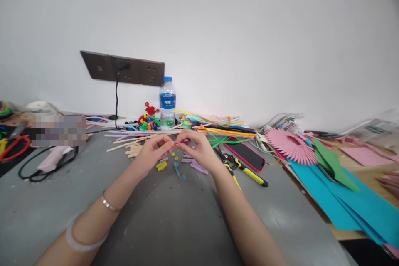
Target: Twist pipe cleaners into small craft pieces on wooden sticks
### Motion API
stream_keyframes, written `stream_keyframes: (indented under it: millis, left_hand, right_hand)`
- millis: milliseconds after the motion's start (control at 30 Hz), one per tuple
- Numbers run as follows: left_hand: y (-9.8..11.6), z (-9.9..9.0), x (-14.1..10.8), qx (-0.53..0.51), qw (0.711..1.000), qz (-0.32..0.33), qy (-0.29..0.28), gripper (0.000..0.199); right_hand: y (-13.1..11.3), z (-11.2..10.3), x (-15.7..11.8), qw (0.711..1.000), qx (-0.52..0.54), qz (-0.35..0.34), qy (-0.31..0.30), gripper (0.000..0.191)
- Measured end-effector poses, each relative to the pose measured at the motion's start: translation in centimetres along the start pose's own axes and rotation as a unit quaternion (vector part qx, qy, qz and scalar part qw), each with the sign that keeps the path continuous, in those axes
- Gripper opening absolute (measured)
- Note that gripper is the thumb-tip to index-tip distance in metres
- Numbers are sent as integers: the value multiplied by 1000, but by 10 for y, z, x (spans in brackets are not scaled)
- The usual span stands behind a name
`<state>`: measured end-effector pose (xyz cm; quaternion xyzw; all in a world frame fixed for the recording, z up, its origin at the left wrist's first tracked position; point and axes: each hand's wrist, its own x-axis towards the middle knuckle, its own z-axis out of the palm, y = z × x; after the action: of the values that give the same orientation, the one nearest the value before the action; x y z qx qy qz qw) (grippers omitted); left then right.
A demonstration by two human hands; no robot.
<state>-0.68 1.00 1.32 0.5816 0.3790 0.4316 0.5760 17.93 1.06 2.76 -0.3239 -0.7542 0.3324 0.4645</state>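
Between both hands' (177, 148) pinched grip — a small orange piece (174, 144), thin, partly hidden

I see a plain pale wall (218, 41) behind everything, smooth and evenly lit, shading darker at the top right corner. A dark socket panel (134, 75) is fixed to it, left of centre — a black plug and cord (116, 102) hang from it. Below, I have a grey worktop (174, 224), lightly specked, and at right a wood-coloured surface (339, 153) beside it.
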Motion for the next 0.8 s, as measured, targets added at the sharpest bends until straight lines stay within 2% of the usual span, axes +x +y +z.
stream_keyframes:
  millis: [267, 433, 600, 800]
  left_hand:
    - [-1, -3, -1, 70, 996, 47, 34, 31]
    - [-6, 0, -2, 80, 992, 66, 68, 28]
    - [-6, 4, -4, 65, 992, 56, 95, 30]
    - [-2, -2, 1, 58, 993, 72, 71, 43]
  right_hand:
    - [1, 3, 0, 999, -40, -25, 27, 11]
    - [1, 11, 0, 993, -91, -38, 67, 12]
    - [1, 20, -1, 984, -115, -70, 115, 15]
    - [3, 8, 1, 991, -73, -68, 86, 10]
